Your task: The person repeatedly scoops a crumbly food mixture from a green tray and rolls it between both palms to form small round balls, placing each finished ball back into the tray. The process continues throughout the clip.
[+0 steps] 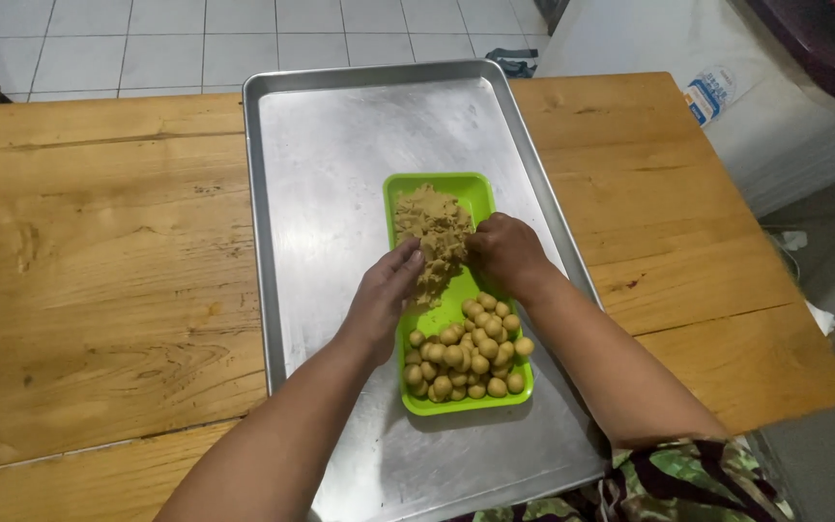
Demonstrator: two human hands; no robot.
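Rolling tan dough into small balls on a bright green rectangular plastic tray [475, 193], roughly halfway through by the look of it.

A heap of small round tan dough balls [466, 353] fills the tray's near end; a crumbly tan dough mound [434, 232] remains at the far end. The left hand [384, 290] lies fingers extended against the mound's near edge, grip loose; the right hand [504, 249] curls over its right side, pinching dough. The tray sits on a large silver metal baking sheet [340, 174] on the wooden bench [99, 251].

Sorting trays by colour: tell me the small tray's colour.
The small tray is bright green, clearest in the head view.
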